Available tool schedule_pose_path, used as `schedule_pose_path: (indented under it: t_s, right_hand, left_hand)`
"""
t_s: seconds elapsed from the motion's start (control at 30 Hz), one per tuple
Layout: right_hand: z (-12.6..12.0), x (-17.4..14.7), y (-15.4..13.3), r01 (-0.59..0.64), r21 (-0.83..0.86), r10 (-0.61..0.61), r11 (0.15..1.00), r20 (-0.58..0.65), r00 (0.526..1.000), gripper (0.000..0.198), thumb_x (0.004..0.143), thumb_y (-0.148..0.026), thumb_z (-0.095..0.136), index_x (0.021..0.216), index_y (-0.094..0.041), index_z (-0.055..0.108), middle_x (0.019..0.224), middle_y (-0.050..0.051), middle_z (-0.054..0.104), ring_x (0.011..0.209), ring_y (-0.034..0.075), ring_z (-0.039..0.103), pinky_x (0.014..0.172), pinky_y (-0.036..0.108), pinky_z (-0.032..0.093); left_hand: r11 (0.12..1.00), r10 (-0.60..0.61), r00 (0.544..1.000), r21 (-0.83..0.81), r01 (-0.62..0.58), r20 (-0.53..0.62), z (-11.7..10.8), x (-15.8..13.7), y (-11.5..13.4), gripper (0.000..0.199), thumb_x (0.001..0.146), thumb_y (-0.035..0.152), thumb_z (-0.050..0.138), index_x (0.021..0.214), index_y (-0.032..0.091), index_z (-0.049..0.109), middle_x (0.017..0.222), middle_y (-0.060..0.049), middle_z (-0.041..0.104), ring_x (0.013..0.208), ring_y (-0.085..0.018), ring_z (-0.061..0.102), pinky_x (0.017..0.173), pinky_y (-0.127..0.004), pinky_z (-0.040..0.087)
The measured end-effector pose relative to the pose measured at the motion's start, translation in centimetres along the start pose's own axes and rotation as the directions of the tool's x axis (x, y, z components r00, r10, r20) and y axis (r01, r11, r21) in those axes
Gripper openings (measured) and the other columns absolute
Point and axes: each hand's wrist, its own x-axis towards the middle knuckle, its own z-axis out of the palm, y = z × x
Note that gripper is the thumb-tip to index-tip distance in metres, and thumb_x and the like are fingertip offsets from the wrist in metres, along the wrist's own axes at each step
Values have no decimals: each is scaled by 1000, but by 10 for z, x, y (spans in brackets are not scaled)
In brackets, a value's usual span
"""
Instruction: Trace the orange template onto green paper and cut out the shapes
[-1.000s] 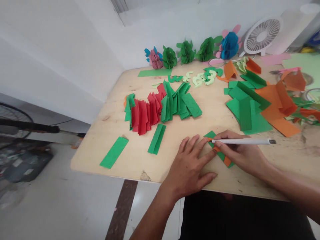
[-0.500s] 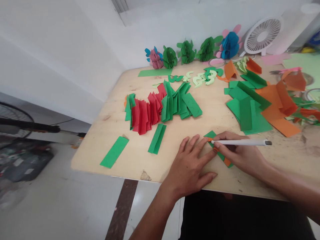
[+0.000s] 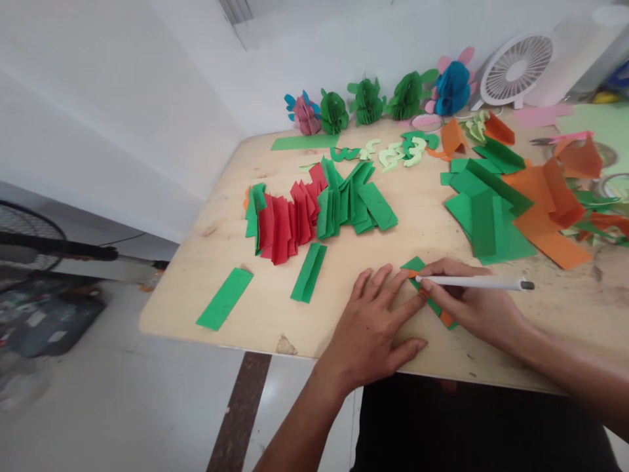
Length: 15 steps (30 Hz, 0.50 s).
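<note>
My right hand (image 3: 472, 301) grips a white pen (image 3: 476, 282), its tip down at a small orange paper piece (image 3: 446, 318) that lies on a green paper strip (image 3: 413, 263). Much of both papers is hidden under my fingers. My left hand (image 3: 381, 321) lies flat with its fingers spread, the fingertips pressing the left side of these papers. Left of it on the table rest a creased green strip (image 3: 308, 273) and a flat green strip (image 3: 226, 299).
Folded red papers (image 3: 281, 226) and folded green papers (image 3: 346, 196) stand mid-table. Green and orange papers (image 3: 496, 223) pile up at right. Several paper figures, including a blue one (image 3: 452, 88), line the wall beside a white fan (image 3: 517, 71). The table's front edge is close to my wrists.
Almost nothing differs. The pen's back end has shifted very slightly, while my left hand and the papers keep their places.
</note>
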Motion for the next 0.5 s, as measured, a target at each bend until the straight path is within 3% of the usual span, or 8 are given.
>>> schedule_pose_path:
  t_s: [0.5]
  right_hand:
    - [-1,-5,1,-20,16,20,1000,11,1000,14,90,-29,54,88,-22,66,82,3,74,67,18,68,57,28,52]
  left_hand:
    - [1000,1,1000,-7,-1,-1,0,0,0,61,87,53,50,143,30,39,154,-7,32,143,-32,21,115,-55,17]
